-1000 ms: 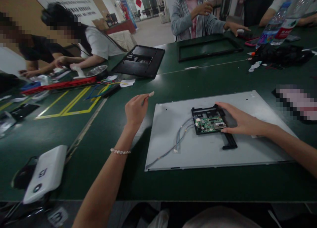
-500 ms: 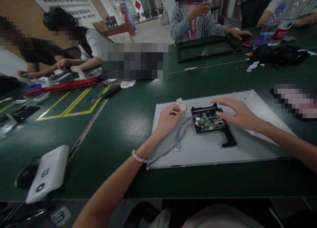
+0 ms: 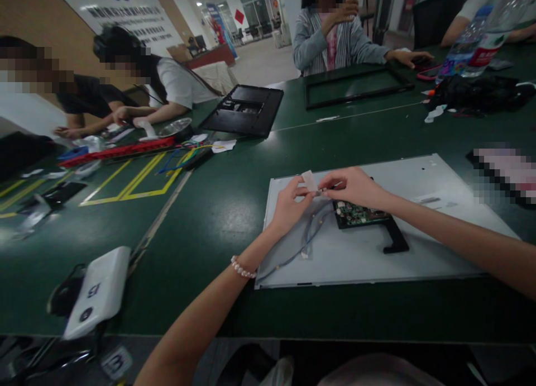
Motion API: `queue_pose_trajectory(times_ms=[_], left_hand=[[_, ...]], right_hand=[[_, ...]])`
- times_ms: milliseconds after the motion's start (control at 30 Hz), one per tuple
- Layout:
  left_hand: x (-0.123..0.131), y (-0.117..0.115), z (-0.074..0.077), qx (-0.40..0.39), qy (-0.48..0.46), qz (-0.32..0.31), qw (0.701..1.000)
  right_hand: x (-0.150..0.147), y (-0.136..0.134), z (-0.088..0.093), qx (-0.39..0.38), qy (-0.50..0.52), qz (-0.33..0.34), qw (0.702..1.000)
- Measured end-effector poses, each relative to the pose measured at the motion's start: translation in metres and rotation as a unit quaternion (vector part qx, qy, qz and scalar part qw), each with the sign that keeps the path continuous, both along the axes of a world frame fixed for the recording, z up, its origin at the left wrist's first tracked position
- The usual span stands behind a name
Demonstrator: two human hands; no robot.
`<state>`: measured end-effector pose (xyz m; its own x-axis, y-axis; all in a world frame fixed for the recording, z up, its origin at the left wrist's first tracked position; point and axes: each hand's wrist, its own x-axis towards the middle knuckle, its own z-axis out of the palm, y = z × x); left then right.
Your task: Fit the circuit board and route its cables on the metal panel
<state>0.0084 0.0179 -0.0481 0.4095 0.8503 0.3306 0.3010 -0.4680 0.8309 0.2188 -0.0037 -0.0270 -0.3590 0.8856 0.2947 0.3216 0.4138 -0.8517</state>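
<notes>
My left hand (image 3: 291,204) pinches a small pale, tape-like strip (image 3: 309,179) over the left part of a flat grey metal panel (image 3: 355,267). Against its fingertips, my right hand (image 3: 352,186) is closed in a pinch; whatever is between those fingers is too small to make out. Below the right hand lies a green circuit board (image 3: 355,214) in a black plastic bracket (image 3: 396,239), partly hidden by the hand. Thin grey-blue cables (image 3: 309,239) run over the panel, below the left hand.
A black screen frame (image 3: 355,98) and a black monitor back cover (image 3: 247,109) lie farther off. Bottles (image 3: 486,48) and a black plastic bag (image 3: 481,95) stand at the far right. A white device (image 3: 98,294) is at the near left. Other people sit around the table.
My right hand has moved left from the circuit board to my left fingertips and closed from an open pose. The left hand keeps its pinch. The view has shifted slightly.
</notes>
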Motion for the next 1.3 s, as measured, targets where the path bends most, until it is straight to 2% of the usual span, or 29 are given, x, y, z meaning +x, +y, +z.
queue_pose_trajectory(times_ms=[133, 300, 467, 667, 900, 1100, 1200, 1300], left_hand=[[0.000, -0.003, 0.004, 0.027, 0.041, -0.006, 0.999], [0.000, -0.004, 0.007, 0.015, 0.029, 0.000, 0.999], [0.001, -0.005, 0.011, 0.011, 0.040, 0.000, 0.999], [0.001, -0.001, 0.010, -0.002, 0.043, 0.001, 0.999], [0.001, -0.002, 0.010, 0.013, 0.047, -0.009, 0.999], [0.000, 0.001, 0.004, -0.009, 0.023, -0.003, 1.000], [-0.001, 0.002, 0.001, -0.019, 0.012, -0.006, 1.000], [-0.001, 0.001, 0.004, -0.014, 0.024, -0.009, 1.000]], right_hand=[[0.001, 0.004, -0.006, -0.033, 0.031, -0.009, 0.999], [0.019, 0.011, 0.004, -0.039, 0.035, -0.063, 0.997], [0.044, 0.024, 0.003, 0.024, -0.071, -0.099, 0.992], [0.050, 0.027, 0.001, 0.042, -0.180, -0.080, 0.980], [0.048, 0.023, 0.006, 0.123, -0.312, -0.072, 0.939], [0.037, 0.017, 0.002, 0.169, -0.453, -0.079, 0.872], [0.034, 0.014, 0.002, 0.176, -0.468, -0.071, 0.863], [0.038, 0.016, 0.001, 0.174, -0.453, -0.043, 0.873]])
